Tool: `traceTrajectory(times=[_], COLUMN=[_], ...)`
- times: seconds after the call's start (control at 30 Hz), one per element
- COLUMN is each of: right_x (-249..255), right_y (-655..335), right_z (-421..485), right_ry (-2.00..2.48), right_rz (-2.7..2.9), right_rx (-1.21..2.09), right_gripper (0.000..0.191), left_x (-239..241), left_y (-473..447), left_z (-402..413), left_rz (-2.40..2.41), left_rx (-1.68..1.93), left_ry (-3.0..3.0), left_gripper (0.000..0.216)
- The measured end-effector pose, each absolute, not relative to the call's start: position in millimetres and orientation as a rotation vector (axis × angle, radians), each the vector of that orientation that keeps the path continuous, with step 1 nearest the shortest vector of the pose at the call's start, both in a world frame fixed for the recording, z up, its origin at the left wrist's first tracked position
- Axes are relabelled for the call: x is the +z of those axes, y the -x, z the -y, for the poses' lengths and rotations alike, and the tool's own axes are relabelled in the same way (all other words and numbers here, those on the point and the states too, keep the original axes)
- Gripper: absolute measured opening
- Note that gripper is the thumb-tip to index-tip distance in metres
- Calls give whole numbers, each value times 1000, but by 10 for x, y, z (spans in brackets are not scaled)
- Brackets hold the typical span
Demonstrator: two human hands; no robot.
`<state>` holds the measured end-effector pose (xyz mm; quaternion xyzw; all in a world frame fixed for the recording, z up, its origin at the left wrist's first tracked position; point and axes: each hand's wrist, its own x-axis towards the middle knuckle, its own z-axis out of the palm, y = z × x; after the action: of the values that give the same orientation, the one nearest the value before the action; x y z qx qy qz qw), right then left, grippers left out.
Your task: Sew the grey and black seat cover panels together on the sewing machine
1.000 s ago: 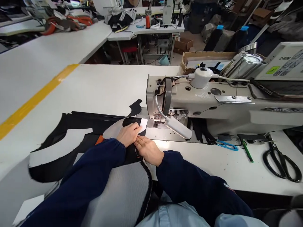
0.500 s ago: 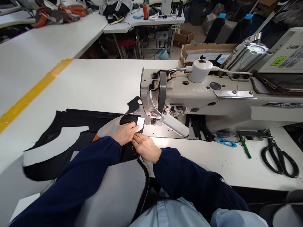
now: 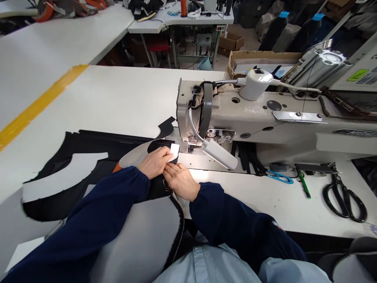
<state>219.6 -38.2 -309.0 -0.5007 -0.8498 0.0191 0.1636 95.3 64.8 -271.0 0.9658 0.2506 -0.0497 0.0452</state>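
Note:
A black fabric piece [image 3: 88, 151] with grey and white panels lies on the white table [image 3: 118, 102], running toward the needle of a beige sewing machine [image 3: 250, 118]. My left hand [image 3: 154, 162] rests on the fabric with its fingers pinching a small white label [image 3: 174, 150] just left of the presser foot. My right hand [image 3: 181, 181] lies close beside it, fingers together, pressing the fabric's edge near the label. A grey mesh panel [image 3: 141, 239] with black edging hangs over my lap.
The machine's lamp [image 3: 219, 154] on a flexible neck lights the needle area. Blue thread snips [image 3: 279, 179], a green pen [image 3: 303, 186] and black scissors [image 3: 344, 200] lie at the right. A cardboard box [image 3: 259, 59] sits behind the machine. Other work tables stand farther back.
Both hands have stayed on the label and fabric, edging slightly toward the needle. The view has dipped and shifted a little.

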Motion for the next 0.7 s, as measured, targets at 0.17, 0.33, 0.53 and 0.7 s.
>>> traceTrajectory(times=[0.17, 0.33, 0.53, 0.7], right_x=[-3083, -3061, -3043, -3089], right_y=[-2229, -2318, -2479, -2617], right_z=[374, 389, 449, 524], right_ry=[1410, 1388, 1417, 1408], right_rz=[2454, 2455, 2427, 2371], right_rx=[89, 67, 39, -28], right_gripper=[32, 32, 30, 31], left_x=[-2807, -2848, -2830, -2827], left_y=[-932, -1005, -1207, -1350], left_z=[-688, -653, -584, -535], left_rz=[-599, -623, -640, -606], left_rx=[-12, -59, -90, -111], left_ry=[-2916, -2905, -2921, -2937], left_gripper=[38, 43, 44, 42])
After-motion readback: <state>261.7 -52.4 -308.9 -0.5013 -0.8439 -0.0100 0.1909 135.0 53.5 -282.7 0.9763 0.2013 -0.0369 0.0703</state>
